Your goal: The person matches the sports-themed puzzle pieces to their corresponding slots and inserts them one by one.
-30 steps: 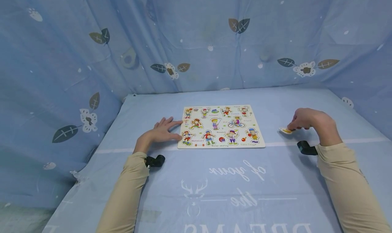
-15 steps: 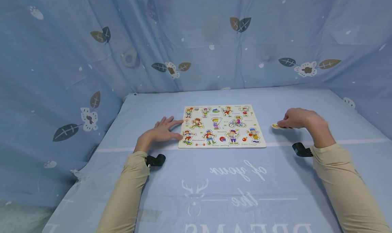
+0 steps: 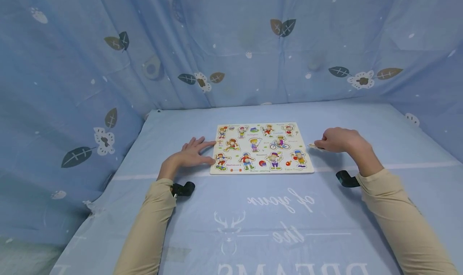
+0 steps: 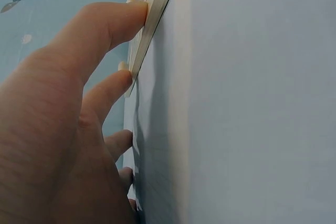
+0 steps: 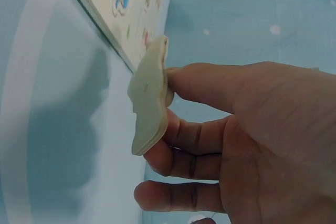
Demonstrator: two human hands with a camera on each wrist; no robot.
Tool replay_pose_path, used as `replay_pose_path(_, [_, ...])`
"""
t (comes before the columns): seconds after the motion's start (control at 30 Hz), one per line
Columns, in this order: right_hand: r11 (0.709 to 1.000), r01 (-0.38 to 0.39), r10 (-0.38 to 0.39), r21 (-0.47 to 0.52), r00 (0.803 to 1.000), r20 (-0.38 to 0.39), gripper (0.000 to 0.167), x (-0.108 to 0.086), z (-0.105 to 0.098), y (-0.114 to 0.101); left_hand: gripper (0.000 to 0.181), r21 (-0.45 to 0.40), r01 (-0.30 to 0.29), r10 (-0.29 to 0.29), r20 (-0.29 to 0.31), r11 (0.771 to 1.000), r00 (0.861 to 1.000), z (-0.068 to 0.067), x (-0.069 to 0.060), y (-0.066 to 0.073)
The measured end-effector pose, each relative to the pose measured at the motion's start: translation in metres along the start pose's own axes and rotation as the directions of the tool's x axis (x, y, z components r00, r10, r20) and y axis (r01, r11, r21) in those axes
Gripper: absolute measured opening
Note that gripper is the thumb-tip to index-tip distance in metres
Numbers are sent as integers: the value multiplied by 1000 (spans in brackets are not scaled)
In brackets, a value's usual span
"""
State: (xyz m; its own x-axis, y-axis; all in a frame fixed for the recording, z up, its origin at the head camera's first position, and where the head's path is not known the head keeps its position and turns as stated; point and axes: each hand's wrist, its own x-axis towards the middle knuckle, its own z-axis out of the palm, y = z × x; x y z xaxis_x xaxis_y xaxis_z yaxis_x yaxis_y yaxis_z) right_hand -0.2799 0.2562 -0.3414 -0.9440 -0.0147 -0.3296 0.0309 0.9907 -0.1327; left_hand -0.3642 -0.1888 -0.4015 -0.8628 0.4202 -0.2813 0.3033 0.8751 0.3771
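A pale wooden knob puzzle board (image 3: 244, 148) lies flat on the table, its printed sports figures in knobbed pieces. At its left edge rests my left hand (image 3: 191, 154); in the left wrist view the thumb (image 4: 113, 22) and index finger touch the board's side, the other fingers extended on the cloth. Just beyond the right edge, my right hand (image 3: 339, 140) pinches a thin wooden puzzle piece (image 5: 148, 95) by its knob, held above the cloth. The right wrist view shows the piece's plain back, tilted, with its printed face toward the palm and mostly hidden.
A light blue printed cloth (image 3: 267, 218) with white lettering covers the table. Blue curtains (image 3: 246, 46) with leaf and flower prints hang behind and at both sides. Each wrist wears a small black camera, one of them the right wrist camera (image 3: 347, 179).
My right hand has moved left with the puzzle piece, from well right of the board to close by its right edge. The left hand has stayed at the left edge.
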Motion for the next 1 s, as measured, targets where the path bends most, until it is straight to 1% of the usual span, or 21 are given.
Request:
replay_pose_path(0.2, [999,25,-25,-22,999,-21,41,3,2,-10,87,-4,0,0,3,1000,1000,-1,-2,1])
replay_pose_path(0.37, [998,53,-55,-34,997,-59,36,7,5,-19,86,-9,-7,7,1,1000,1000,-1,-3,2])
replay_pose_path(0.5, [995,70,-75,-66,994,-80,37,13,9,-31,86,-5,7,-7,2,1000,1000,-1,-5,2])
replay_pose_path(0.63, [993,41,-53,-107,993,-109,41,18,16,-43,86,-1,15,-15,3,1000,1000,-1,-4,2])
replay_pose_path(0.77, [993,22,-39,-113,988,-150,47,25,23,-57,87,3,17,-17,0,1000,1000,-1,-5,2])
replay_pose_path(0.9, [992,42,-64,-117,979,-193,48,30,25,-69,86,2,13,-13,-2,1000,1000,-1,-6,3])
replay_pose_path(1.0, [988,64,-93,-140,972,-217,49,33,23,-76,86,3,12,-12,-5,1000,1000,-2,-6,4])
